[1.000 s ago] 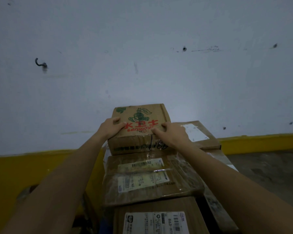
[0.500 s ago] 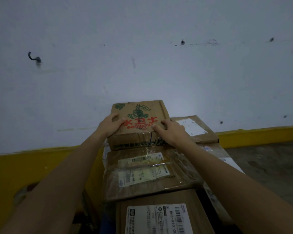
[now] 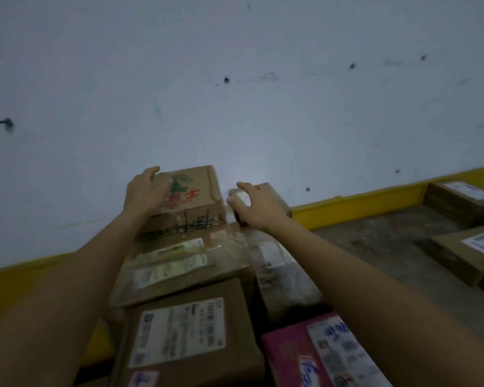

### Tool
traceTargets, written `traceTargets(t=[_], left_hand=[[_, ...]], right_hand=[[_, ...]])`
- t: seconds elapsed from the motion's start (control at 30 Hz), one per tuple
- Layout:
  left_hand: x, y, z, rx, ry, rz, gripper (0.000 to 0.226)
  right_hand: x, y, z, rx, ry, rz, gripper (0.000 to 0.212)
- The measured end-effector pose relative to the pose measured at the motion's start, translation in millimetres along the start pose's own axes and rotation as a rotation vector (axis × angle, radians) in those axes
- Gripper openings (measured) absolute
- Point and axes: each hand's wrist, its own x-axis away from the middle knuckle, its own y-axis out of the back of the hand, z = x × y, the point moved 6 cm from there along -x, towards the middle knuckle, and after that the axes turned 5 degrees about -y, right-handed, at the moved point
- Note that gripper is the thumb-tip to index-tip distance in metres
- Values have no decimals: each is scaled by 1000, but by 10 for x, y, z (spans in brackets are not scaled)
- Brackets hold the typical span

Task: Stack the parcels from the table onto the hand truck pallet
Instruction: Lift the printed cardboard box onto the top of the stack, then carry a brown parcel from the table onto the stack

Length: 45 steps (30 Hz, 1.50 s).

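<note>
Printed box [image 3: 199, 191] tops the stack's far end. Left hand [image 3: 146, 192] rests flat on it; right hand [image 3: 259, 209], fingers spread, hovers just right. Best squared against the neighbouring box [image 3: 273, 189] before release.

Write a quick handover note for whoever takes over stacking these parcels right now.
Left hand rests on the printed box atop the stack.
Right hand is open over the small box beside it; contact unclear.
Done: the printed box sits on the taped box, with more parcels stacked nearer.
Left: at least two parcels wait on the grey surface at right.
</note>
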Motion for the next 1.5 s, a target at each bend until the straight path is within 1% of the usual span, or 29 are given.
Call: traceTargets(t=[0.07,0.17,0.33,0.5,0.67,0.77,0.87,1.03,1.2,1.3,1.5], left_hand=[[209,-178,-392,37,-18,8,53],[564,-557,-1089,163,-42,3,50],[1201,-1358,-2176,249,-84,75,53],[1630,-2171,-3098,294,-95,212,53],[1848,-2878,-3733,308,-86,346,54],[1799,-3173,-3912,296,-76,393,56],[1633,-3427,-3973,279,-65,400,56],[1439,-3904,-4079,261,-69,435,56],[1350,-4397,-4123,224,-53,515,58],[1277,-4686,-4157,211,-45,522,58],[1267,-5336,-4194,138,19,571,55]], right_hand=[[214,312,-242,-7,15,-18,60],[567,823,-681,13,38,-32,59],[1204,1670,-1608,45,-17,-43,58],[1668,2429,-2466,85,-74,-89,57],[1793,2813,-3185,93,-188,-74,60],[1768,2927,-3464,77,-244,-68,61],[1697,3028,-3717,74,-291,-81,62],[1544,3149,-4243,124,-405,-68,63],[1350,3278,-4860,186,-509,-31,63],[1170,3346,-5253,203,-566,-10,63],[840,3356,-5935,274,-659,95,63]])
